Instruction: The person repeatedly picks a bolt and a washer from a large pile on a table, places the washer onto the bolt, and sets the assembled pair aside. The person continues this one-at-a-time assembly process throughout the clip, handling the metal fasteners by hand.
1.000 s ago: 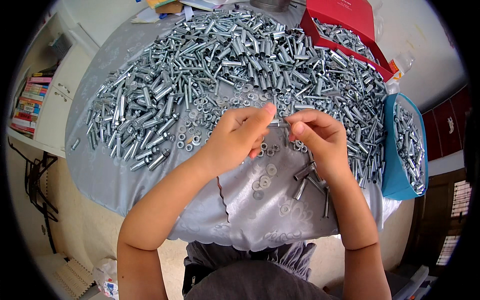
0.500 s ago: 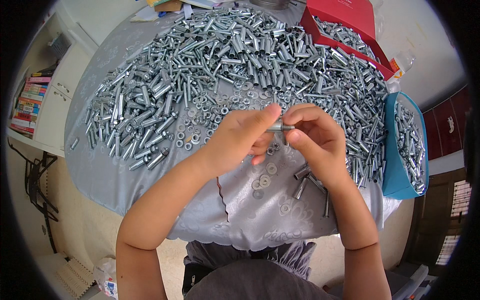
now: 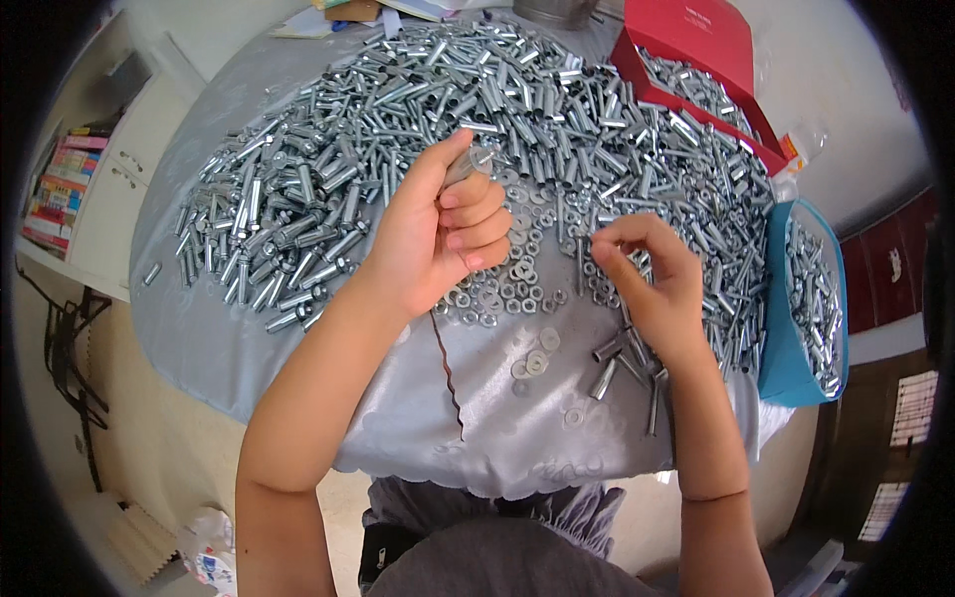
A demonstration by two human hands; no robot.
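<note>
My left hand (image 3: 423, 234) is closed around a silver expansion bolt (image 3: 466, 166), whose tip points up between thumb and forefinger. Over the small parts at the middle of the table, my right hand (image 3: 659, 284) has thumb and forefinger brought together; what they hold, if anything, I cannot make out. Between the hands lie several hex nuts (image 3: 509, 291) and flat washers (image 3: 537, 362). A few loose metal sleeves and bolts (image 3: 604, 376) rest beside my right wrist.
A big heap of metal sleeves and bolts (image 3: 477, 85) covers the far part of the grey tablecloth (image 3: 398, 423). Sleeved bolts (image 3: 308, 239) lie at the left. A red box (image 3: 701, 45) and a blue container (image 3: 788, 348), both holding metal parts, stand on the right.
My hands have parted. The left has moved up and left with the expansion bolt, now upright. The right has let go of the bolt and dropped slightly toward the nuts and washers.
</note>
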